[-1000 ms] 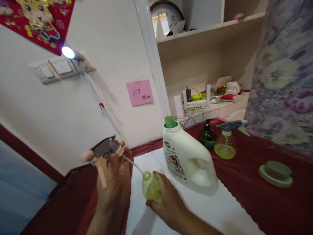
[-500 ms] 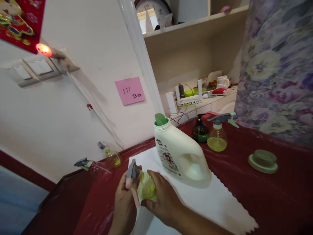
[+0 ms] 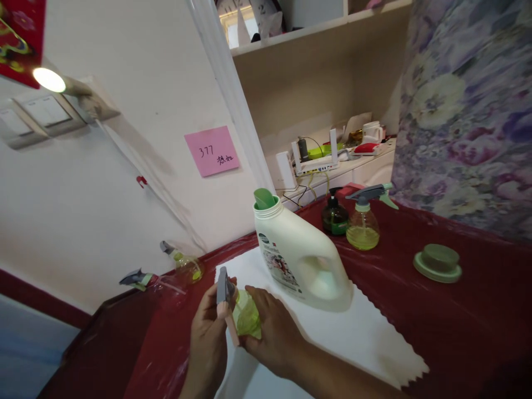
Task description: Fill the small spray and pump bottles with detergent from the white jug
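Note:
Both hands hold a small spray bottle (image 3: 248, 317) above a white sheet (image 3: 374, 338). Its yellow-green body is gripped by my right hand (image 3: 276, 327). My left hand (image 3: 210, 332) has its fingers closed round the grey and pinkish spray head (image 3: 223, 293) at the neck; some fingertips are hidden behind it. Just beyond stands a pale green detergent jug (image 3: 299, 257), uncapped, with a green spout in its mouth. The jug's green cap (image 3: 437, 262) lies at the right on the dark red table.
A spray bottle with yellow liquid (image 3: 363, 230) and a dark pump bottle (image 3: 334, 216) stand behind the jug. At the left by the wall are another small bottle (image 3: 189, 268) and a loose spray head (image 3: 136, 278). A white router (image 3: 318, 164) sits on the shelf counter.
The view has shifted a little, so everything sits slightly further left. The bottle has turned somewhat in my hands, its spray head now more upright. Both hands keep their hold.

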`<state>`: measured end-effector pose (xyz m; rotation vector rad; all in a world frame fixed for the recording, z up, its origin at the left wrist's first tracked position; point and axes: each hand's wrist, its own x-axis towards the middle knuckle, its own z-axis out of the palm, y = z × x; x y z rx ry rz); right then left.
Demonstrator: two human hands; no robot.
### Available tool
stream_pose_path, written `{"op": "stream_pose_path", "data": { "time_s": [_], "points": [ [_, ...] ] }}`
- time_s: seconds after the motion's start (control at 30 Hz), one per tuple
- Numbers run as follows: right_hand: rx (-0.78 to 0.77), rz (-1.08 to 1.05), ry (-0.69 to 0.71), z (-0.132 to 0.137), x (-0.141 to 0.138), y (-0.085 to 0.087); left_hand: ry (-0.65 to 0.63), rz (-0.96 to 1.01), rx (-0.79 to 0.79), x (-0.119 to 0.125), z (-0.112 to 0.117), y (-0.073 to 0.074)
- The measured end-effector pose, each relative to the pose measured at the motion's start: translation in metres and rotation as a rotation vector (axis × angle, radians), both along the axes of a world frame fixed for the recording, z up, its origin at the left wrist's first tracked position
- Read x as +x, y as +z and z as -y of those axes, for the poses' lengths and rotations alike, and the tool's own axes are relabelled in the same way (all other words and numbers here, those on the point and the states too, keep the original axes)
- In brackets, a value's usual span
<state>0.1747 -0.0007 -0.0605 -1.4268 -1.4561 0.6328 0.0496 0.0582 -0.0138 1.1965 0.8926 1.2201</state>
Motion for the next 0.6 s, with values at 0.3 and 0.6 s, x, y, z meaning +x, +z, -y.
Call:
{"op": "stream_pose_path", "data": {
  "time_s": [0.3,0.6],
  "points": [
    [-0.006,-0.001,-0.006,0.002,0.001,0.002,0.052,0.005,0.058,0.006,0.003,0.002],
    [-0.054,-0.010,0.004,0.003,0.001,0.005,0.078,-0.011,0.019,0.012,0.006,-0.002]
  ]
}}
